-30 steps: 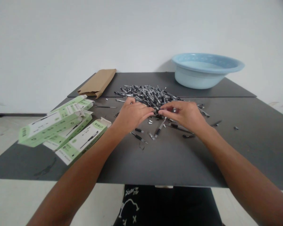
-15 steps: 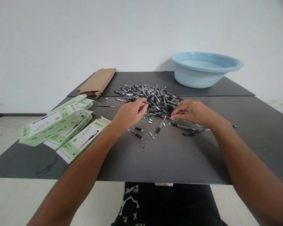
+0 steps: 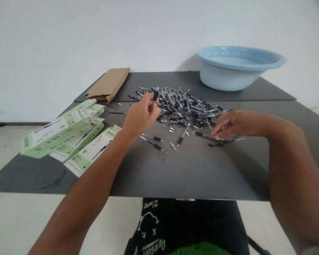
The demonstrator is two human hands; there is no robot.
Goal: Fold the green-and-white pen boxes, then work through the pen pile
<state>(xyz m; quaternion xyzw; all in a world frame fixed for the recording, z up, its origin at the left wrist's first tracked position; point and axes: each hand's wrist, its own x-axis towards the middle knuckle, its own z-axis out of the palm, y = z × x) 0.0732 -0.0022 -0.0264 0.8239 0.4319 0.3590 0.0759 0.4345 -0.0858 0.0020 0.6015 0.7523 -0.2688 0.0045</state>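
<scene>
A heap of black and silver pens and pen parts lies in the middle of the dark table. My left hand is raised at the heap's left edge, fingers pinched on a small black pen part held upright. My right hand rests on the table at the heap's right side, fingers curled down onto a few loose pens. More loose pens lie on the table between my hands.
A stack of green and white pen boxes lies at the left. A brown paper bag sits at the back left. A light blue basin stands at the back right. A white wall is behind the table.
My hands have come apart from the heap's front. The left hand rose with a black pen part pinched in it. The right hand slid right onto loose pens.
</scene>
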